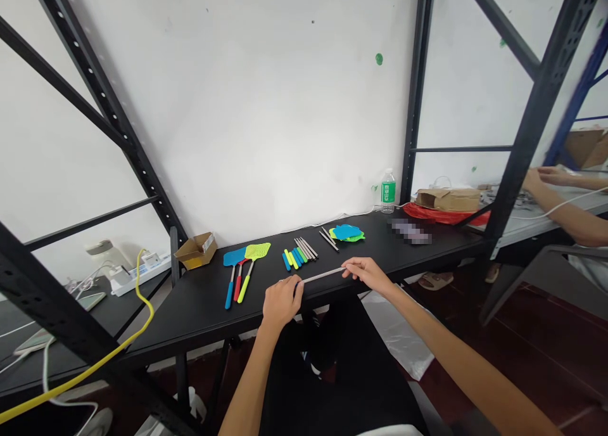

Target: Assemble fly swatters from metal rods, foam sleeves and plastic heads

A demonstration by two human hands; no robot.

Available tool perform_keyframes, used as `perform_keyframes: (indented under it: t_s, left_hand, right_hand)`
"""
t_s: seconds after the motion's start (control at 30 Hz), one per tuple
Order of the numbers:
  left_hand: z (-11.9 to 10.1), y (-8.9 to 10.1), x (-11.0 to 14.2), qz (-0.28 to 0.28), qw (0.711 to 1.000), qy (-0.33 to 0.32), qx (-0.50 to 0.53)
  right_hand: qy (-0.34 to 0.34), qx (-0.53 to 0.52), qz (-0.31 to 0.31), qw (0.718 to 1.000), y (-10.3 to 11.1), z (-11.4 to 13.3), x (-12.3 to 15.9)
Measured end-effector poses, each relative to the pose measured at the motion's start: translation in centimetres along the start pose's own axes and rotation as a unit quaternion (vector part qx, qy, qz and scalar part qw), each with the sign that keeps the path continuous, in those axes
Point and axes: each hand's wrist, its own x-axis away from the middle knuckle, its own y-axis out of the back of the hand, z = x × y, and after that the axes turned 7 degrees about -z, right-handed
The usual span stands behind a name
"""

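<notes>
A thin metal rod (323,275) stretches between my two hands, low over the front of the black table. My left hand (284,298) is closed round its left end, and the fingers hide whatever part lies inside. My right hand (365,273) pinches the other end between thumb and fingertips. Beyond them lie a row of blue, green and yellow handles (294,258), several loose metal rods (306,249), two more rods (329,238) and a pile of blue and green swatter heads (346,232). Whole fly swatters (247,268) in blue, red and yellow lie left of my left hand.
An open cardboard box (196,251) sits at the table's (190,322) left end. A water bottle (388,192) stands by the wall; a blurred packet (411,230) lies nearer. Black rack posts (532,119) frame both sides. A yellow cable (142,315) hangs left. At right, another person's arms (553,195) show.
</notes>
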Motion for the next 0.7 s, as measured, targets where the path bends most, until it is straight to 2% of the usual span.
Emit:
perform_keyframes:
  t_s: [0.47,0.7]
  left_hand:
    - [-0.21,0.42,-0.02,0.017,1.0,0.012,-0.003]
    - [-0.02,0.18,0.04,0.007,1.0,-0.012,0.001]
  right_hand:
    - [0.009,-0.001,0.01,1.0,0.18,-0.32,-0.06]
    - [0.007,0.01,0.017,1.0,0.31,-0.22,-0.02]
